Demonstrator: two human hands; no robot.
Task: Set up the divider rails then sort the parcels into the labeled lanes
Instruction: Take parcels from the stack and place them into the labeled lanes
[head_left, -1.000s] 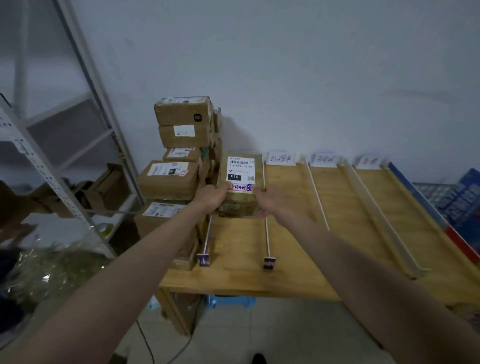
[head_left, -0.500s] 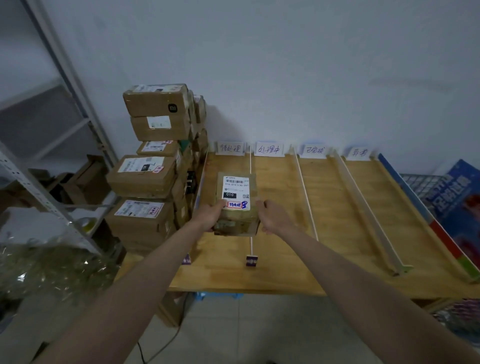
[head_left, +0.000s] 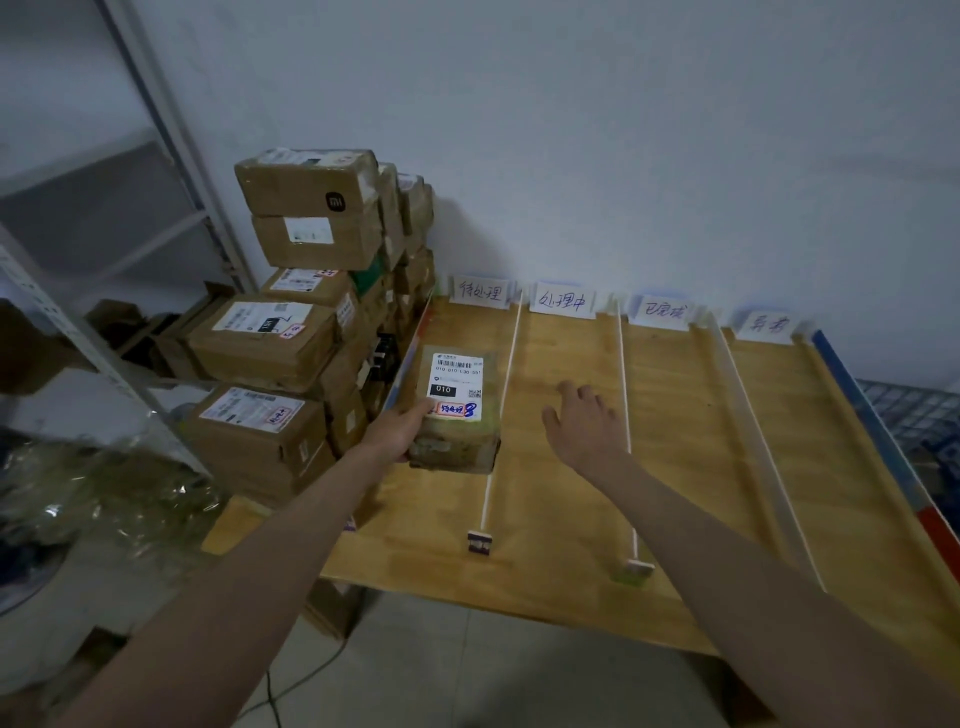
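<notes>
A grey metal shelving rack (head_left: 171, 171) stood at the left against the pale wall (head_left: 623, 130), with crumpled clear plastic (head_left: 93, 499) beneath it and a dark cable (head_left: 291, 680) on the tiled floor (head_left: 493, 670).

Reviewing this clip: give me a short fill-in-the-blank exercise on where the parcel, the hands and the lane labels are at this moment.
1. The labelled parcel lies in the ____ lane, counted from the stack of boxes.
2. Only the ____ hand grips the parcel.
3. The right hand hovers, fingers spread, over the ____ lane.
4. ____ handwritten lane labels stand along the wall.

Missing words: first; left; second; four
</notes>
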